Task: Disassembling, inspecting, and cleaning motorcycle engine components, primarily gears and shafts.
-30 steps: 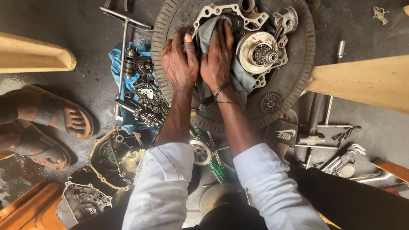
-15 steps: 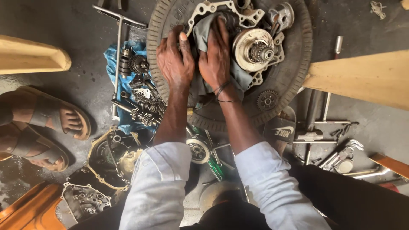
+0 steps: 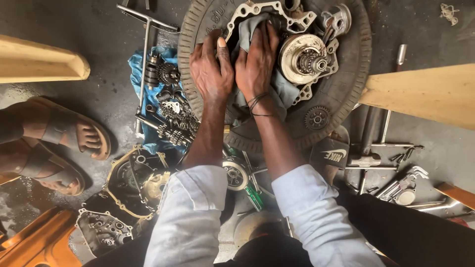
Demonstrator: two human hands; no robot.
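Both my hands press on a grey rag [image 3: 280, 94] laid over a metal engine casing [image 3: 257, 12], which rests on a black tyre [image 3: 346, 94] lying flat on the floor. My left hand [image 3: 212, 73] lies flat on the rag's left side, fingers pointing away. My right hand [image 3: 257, 63] sits beside it, palm down on the rag, with a black band at the wrist. Right of my hands a round clutch assembly [image 3: 303, 58] sticks out of the casing. A loose gear [image 3: 316, 117] lies on the tyre.
Gears and shafts [image 3: 170, 118] lie on a blue cloth at left, beside a T-handle wrench [image 3: 144, 54]. Engine covers [image 3: 133, 180] lie lower left. Another person's sandalled feet [image 3: 64, 143] are at far left. Spanners and tools [image 3: 391, 168] are scattered at right. Wooden planks [image 3: 425, 94] flank the tyre.
Both hands have shifted slightly on the rag over the casing; the view has moved a little. Nothing was picked up or let go.
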